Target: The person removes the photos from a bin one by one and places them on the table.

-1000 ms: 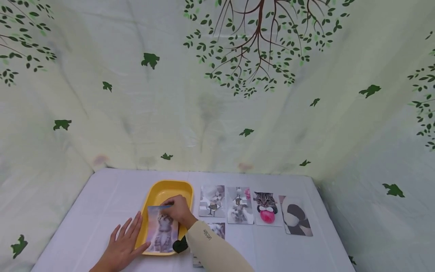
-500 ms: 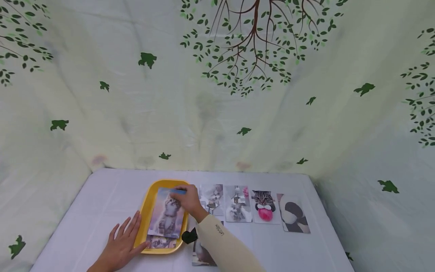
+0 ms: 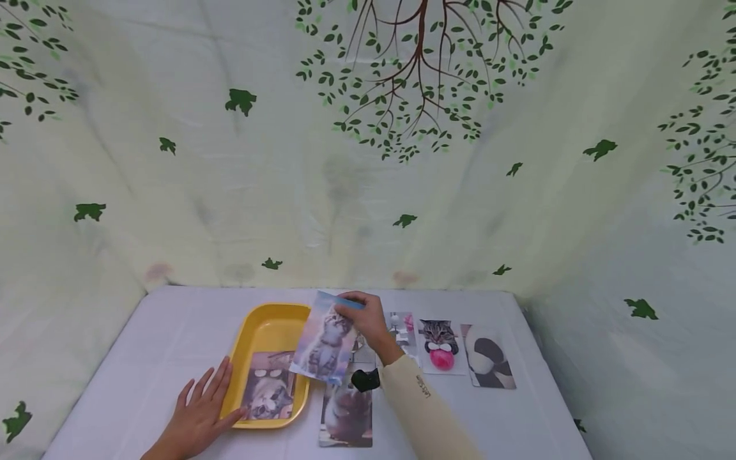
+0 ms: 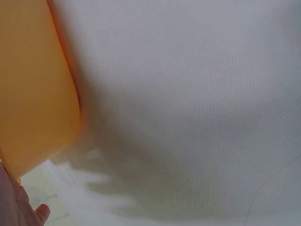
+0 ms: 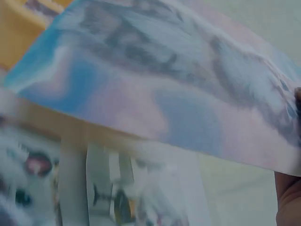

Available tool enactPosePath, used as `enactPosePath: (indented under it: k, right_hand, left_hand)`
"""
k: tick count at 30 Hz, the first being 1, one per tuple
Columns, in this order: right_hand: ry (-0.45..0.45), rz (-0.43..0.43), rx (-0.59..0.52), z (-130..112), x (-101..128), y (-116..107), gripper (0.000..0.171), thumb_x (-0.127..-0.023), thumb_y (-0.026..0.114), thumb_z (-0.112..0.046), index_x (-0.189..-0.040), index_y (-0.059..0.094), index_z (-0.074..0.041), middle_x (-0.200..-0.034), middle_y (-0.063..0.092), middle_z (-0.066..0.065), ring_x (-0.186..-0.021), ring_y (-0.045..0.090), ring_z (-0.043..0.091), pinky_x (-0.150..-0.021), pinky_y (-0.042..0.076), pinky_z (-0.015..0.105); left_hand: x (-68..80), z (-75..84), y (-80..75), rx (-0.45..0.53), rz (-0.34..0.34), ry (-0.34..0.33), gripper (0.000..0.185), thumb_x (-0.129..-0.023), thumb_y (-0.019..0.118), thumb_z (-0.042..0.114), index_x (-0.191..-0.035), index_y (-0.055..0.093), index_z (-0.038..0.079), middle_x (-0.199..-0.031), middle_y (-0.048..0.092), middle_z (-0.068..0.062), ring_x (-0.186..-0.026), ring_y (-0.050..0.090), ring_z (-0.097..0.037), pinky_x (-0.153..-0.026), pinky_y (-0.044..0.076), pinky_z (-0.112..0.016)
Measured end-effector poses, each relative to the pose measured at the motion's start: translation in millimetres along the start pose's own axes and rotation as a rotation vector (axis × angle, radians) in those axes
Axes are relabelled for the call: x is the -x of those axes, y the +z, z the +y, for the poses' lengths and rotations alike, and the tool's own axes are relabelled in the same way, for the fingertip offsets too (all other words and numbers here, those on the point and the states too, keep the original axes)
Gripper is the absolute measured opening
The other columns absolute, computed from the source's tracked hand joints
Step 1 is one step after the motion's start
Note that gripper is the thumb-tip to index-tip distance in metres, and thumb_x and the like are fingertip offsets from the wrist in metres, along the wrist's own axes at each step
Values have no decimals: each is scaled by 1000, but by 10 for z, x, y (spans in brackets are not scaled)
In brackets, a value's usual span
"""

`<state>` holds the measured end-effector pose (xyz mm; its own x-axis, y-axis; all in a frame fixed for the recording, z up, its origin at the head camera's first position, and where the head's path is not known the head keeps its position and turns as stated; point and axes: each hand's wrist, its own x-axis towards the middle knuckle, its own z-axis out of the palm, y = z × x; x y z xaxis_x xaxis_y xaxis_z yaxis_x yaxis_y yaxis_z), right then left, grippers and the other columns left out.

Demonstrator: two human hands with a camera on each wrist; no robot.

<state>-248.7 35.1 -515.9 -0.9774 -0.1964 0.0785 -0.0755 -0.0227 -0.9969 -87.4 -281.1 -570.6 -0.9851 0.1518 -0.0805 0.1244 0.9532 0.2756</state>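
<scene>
In the head view my right hand [image 3: 368, 319] pinches the top edge of a kitten photo card [image 3: 324, 338] with a pink and blue background. The card is raised at the right rim of a yellow tray [image 3: 238, 338], partly covering cards behind it. Close up in the right wrist view, the same kitten card [image 5: 141, 75] slants across the picture. My left hand [image 3: 198, 409] lies with fingers spread against the tray's left side, thumb at the near rim. Inside the tray rests another cat card [image 3: 269, 390].
On the white table [image 3: 190, 326], right of the tray, cards lie in a row, among them a cat card with a pink ball [image 3: 441, 348] and a black-and-white card [image 3: 489, 358]. Nearer lies a grey cat card [image 3: 347, 415]. A leaf-printed sheet [image 3: 322, 191] hangs behind.
My right hand has lifted the kitten card out of the tray and carried it up and rightward, uncovering the cat card beneath. My left hand stays at the tray.
</scene>
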Motion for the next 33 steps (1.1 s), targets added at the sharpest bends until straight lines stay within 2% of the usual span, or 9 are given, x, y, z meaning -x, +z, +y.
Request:
enactPosePath:
  k: [4, 7, 11, 18, 23, 27, 33]
  right_hand:
    - [23, -23, 47, 44, 158, -306, 26, -84, 75, -11, -106, 71, 1, -100, 70, 10, -80, 64, 13, -70, 53, 26]
    - [59, -40, 124, 109, 301, -523, 24, -85, 73, -9, -106, 70, 2, -105, 68, 12, -84, 63, 16, -70, 53, 29]
    - [111, -29, 216, 218, 506, -784, 23, -85, 74, -12, -104, 72, 0, -107, 68, 11, -91, 61, 18, -73, 52, 29]
    - [166, 23, 268, 440, 861, -1137, 27, -81, 78, -16, -102, 73, 0, -106, 70, 13, -93, 60, 16, -73, 51, 26]
    - [217, 18, 323, 626, 1069, -1287, 28, -80, 79, -18, -102, 74, -2, -105, 70, 10, -97, 59, 18, -77, 51, 29]
    - [227, -10, 351, 755, 1176, -1324, 26, -80, 79, -19, -101, 74, -3, -102, 71, 8, -99, 60, 20, -81, 49, 31]
    - [134, -11, 431, 878, 1264, -1285, 23, -81, 78, -19, -99, 75, -5, -97, 72, 7, -95, 63, 21, -79, 50, 30]
  left_hand:
    - [9, 3, -2, 11, -10, -3, 98, -89, 53, 60, -152, 12, -4, -158, 16, -19, -136, 18, -45, -105, 7, -67]
    - [10, -1, 4, 6, -11, 0, 98, -89, 53, 60, -152, 12, -4, -158, 14, -18, -136, 19, -45, -105, 8, -67]
    - [6, -14, 9, 0, 4, 13, 98, -90, 53, 59, -152, 10, -3, -159, 14, -18, -135, 19, -45, -104, 8, -66]
    - [0, -41, 17, -16, 31, 42, 98, -90, 53, 58, -153, 6, 0, -160, 12, -17, -135, 20, -44, -104, 11, -66]
    - [3, -55, 15, -21, 45, 50, 98, -90, 54, 57, -153, 7, 0, -160, 13, -16, -135, 21, -44, -103, 11, -66]
    - [-6, -54, 19, -21, 39, 46, 98, -90, 53, 58, -154, 4, 0, -161, 9, -15, -135, 21, -44, -103, 11, -66]
    - [-19, -23, 34, -8, 28, 34, 100, -90, 53, 59, -154, 3, 1, -160, 9, -15, -135, 20, -45, -103, 11, -67]
